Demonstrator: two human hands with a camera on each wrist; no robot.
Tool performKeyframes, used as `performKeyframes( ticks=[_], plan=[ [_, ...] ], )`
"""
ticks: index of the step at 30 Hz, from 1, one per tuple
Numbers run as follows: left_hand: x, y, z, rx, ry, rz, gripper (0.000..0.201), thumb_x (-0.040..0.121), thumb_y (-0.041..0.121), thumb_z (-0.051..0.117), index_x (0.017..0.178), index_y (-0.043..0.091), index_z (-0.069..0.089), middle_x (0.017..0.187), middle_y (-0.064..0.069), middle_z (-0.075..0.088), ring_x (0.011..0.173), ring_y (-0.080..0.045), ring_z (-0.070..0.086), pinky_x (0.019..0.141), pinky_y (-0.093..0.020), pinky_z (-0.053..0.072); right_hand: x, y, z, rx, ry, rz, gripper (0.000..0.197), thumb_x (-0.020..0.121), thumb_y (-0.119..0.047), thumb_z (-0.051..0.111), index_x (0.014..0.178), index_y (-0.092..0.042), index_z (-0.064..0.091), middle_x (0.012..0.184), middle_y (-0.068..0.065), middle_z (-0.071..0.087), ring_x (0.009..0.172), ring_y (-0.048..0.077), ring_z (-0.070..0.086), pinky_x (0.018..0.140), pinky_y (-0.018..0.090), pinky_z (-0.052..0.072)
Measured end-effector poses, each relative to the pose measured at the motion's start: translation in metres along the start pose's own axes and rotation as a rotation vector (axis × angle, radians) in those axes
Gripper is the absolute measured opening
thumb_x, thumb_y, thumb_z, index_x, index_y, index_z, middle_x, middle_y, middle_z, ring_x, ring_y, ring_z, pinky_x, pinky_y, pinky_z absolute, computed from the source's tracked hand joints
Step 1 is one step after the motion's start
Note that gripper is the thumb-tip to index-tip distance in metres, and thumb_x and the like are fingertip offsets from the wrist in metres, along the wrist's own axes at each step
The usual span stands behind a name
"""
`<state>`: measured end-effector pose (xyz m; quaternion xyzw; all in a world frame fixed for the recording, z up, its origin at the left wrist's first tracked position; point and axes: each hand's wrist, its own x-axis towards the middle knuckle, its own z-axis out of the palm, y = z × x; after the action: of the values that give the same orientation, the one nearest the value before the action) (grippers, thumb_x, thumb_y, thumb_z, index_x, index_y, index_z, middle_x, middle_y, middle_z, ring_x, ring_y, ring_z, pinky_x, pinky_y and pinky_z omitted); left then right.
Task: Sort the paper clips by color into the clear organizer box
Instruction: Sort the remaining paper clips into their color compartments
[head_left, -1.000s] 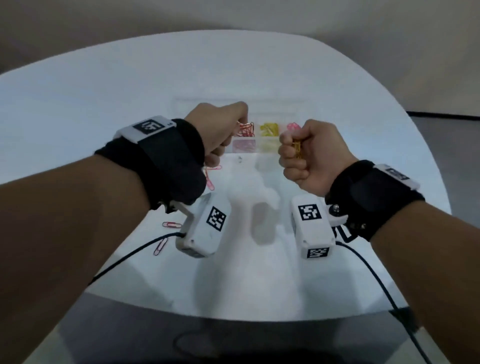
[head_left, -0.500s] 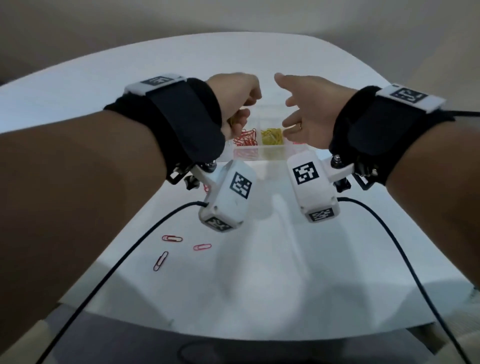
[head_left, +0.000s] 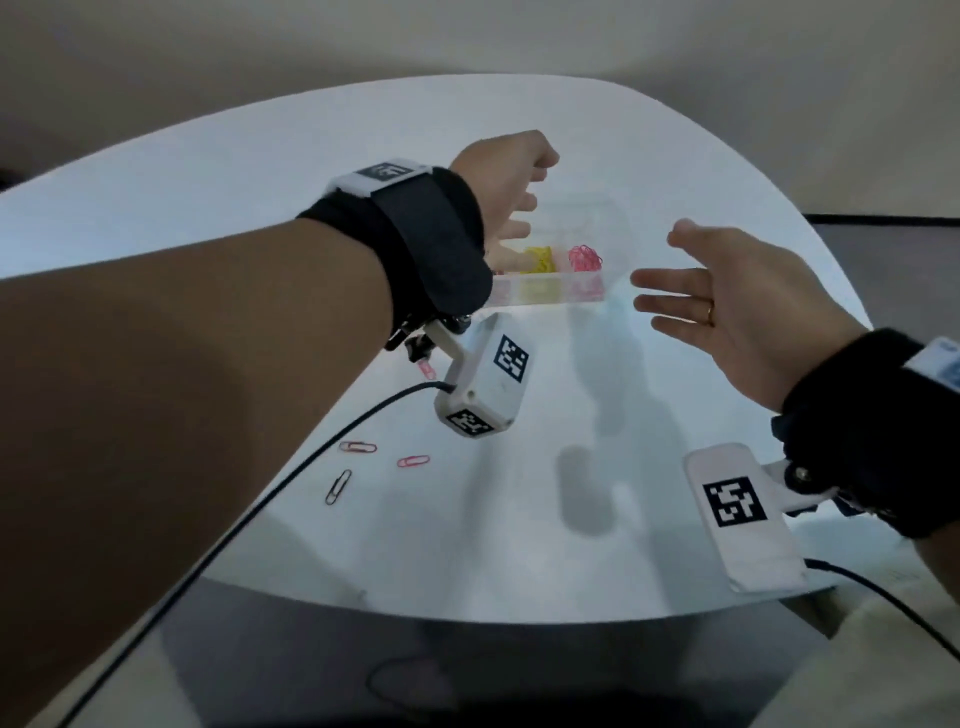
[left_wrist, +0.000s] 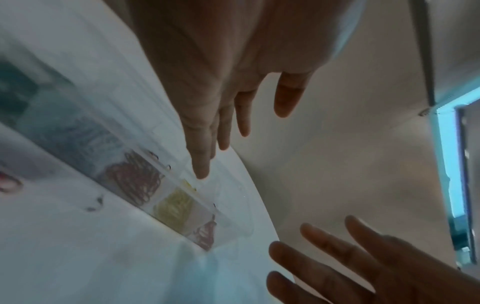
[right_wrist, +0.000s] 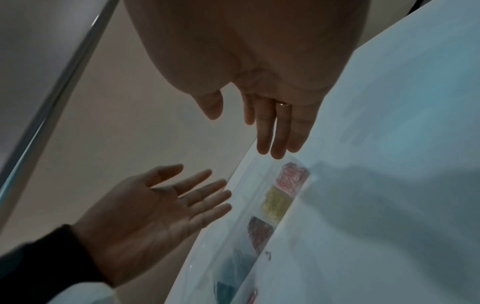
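Note:
The clear organizer box (head_left: 551, 296) lies mid-table, with yellow clips (head_left: 540, 259) and pink clips (head_left: 586, 258) showing in separate compartments. My left hand (head_left: 514, 208) hovers over the box's left part, hiding it. Its fingers (left_wrist: 201, 172) are straight and hold nothing, pointing down near the red clips (left_wrist: 135, 179). My right hand (head_left: 670, 280) is open to the right of the box, palm facing left, and holds nothing. The right wrist view shows pink (right_wrist: 292, 179), yellow (right_wrist: 275, 202), red (right_wrist: 258, 230) and dark blue clips (right_wrist: 239, 265) in a row.
Loose clips lie on the white table (head_left: 519, 545) at the near left: two pink ones (head_left: 357, 447) (head_left: 413, 461), a dark one (head_left: 338, 487) and another pink one (head_left: 427, 369) under my left wrist. Black cables (head_left: 260, 514) trail off the near edge.
Both hands were fists holding clips in front of the box; they rose over it and opened. The right hand has since drawn back to the right, empty.

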<state>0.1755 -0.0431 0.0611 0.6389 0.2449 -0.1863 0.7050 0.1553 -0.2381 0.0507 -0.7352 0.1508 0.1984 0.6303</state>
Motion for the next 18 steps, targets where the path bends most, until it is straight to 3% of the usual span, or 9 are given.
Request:
performKeyframes(
  ticks=[3, 6, 11, 13, 18],
  plan=[
    [-0.028, -0.006, -0.016, 0.11, 0.032, 0.053, 0.025, 0.091, 0.025, 0.053, 0.11, 0.012, 0.062, 0.104, -0.007, 0.068, 0.094, -0.025, 0.066, 0.089, -0.041, 0.054, -0.019, 0.01, 0.017, -0.081, -0.062, -0.005, 0.028, 0.096, -0.037, 0.052, 0.114, -0.018, 0.06, 0.098, 0.005, 0.074, 0.092, 0.023, 0.07, 0.087, 0.035, 0.052],
    [-0.058, -0.016, -0.03, 0.223, 0.058, 0.067, 0.024, 0.09, 0.021, 0.054, 0.11, 0.012, 0.064, 0.093, -0.005, 0.072, 0.077, -0.022, 0.066, 0.08, -0.034, 0.054, -0.036, 0.023, 0.041, -0.248, -0.14, -0.048, 0.021, 0.094, -0.035, 0.054, 0.103, -0.019, 0.064, 0.093, 0.004, 0.075, 0.085, 0.021, 0.068, 0.081, 0.034, 0.052],
    [-0.106, -0.044, -0.056, 0.44, 0.099, 0.069, 0.023, 0.09, 0.017, 0.052, 0.108, 0.01, 0.066, 0.092, -0.005, 0.069, 0.074, -0.02, 0.063, 0.07, -0.028, 0.052, -0.072, 0.041, 0.075, -0.526, -0.271, -0.126, 0.025, 0.096, -0.034, 0.051, 0.103, -0.015, 0.066, 0.095, 0.0, 0.073, 0.085, 0.018, 0.067, 0.074, 0.029, 0.048],
    [-0.119, -0.058, -0.067, 0.502, 0.1, 0.053, 0.022, 0.09, 0.016, 0.052, 0.107, 0.011, 0.066, 0.092, -0.005, 0.069, 0.076, -0.02, 0.063, 0.072, -0.029, 0.051, -0.083, 0.047, 0.083, -0.624, -0.286, -0.15, 0.027, 0.096, -0.035, 0.051, 0.101, -0.014, 0.068, 0.095, -0.001, 0.073, 0.086, 0.018, 0.066, 0.07, 0.027, 0.047],
    [-0.128, -0.094, -0.1, 0.634, 0.134, 0.053, 0.017, 0.09, 0.016, 0.053, 0.1, 0.015, 0.067, 0.093, -0.002, 0.069, 0.081, -0.019, 0.065, 0.077, -0.032, 0.055, -0.093, 0.065, 0.091, -0.909, -0.243, -0.216, 0.031, 0.095, -0.038, 0.053, 0.095, -0.013, 0.071, 0.097, 0.0, 0.072, 0.096, 0.023, 0.064, 0.085, 0.034, 0.051]
  ],
)
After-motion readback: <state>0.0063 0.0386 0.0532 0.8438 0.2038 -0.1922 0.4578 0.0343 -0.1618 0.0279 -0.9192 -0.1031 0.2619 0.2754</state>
